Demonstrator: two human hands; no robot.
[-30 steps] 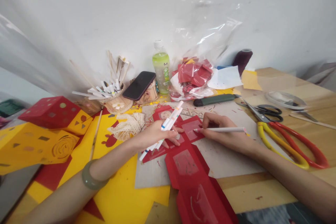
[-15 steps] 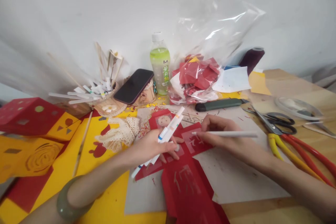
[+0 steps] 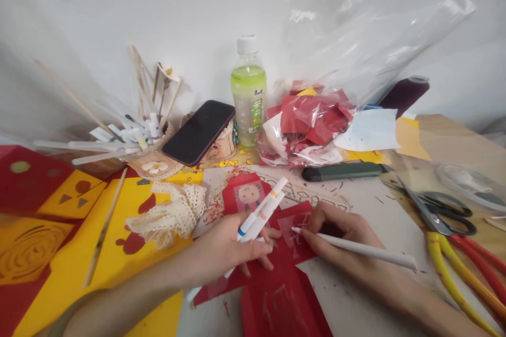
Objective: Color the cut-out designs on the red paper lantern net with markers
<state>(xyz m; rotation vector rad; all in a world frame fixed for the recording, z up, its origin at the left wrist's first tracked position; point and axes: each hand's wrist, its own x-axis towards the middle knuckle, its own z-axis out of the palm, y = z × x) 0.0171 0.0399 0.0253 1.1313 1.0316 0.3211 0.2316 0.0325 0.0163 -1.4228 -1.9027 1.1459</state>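
My right hand (image 3: 340,242) pinches a white marker (image 3: 367,250), its tip on a pale-lined patch (image 3: 294,229) on the right flap of a red paper cutout (image 3: 284,295). Several white markers (image 3: 263,210) with blue and orange bands are gripped in my left hand (image 3: 233,242), whose fingertips also rest on the cutout's middle. A small drawn figure (image 3: 249,195) shows on the top flap. White strokes on the lower panel are blurred. Part of the left flap lies hidden under my left hand.
Cream lace (image 3: 169,213) lies on yellow paper (image 3: 154,268) at left, near a thin stick (image 3: 106,226). A phone (image 3: 200,131), a drink bottle (image 3: 249,95) and a bag of red scraps (image 3: 308,126) stand behind. A utility knife (image 3: 343,171) and scissors (image 3: 430,216) lie to the right.
The view has shifted closer to the table. The marker in my right hand now tilts down to the right, its tip still on the right flap. My left hand keeps its hold on the markers.
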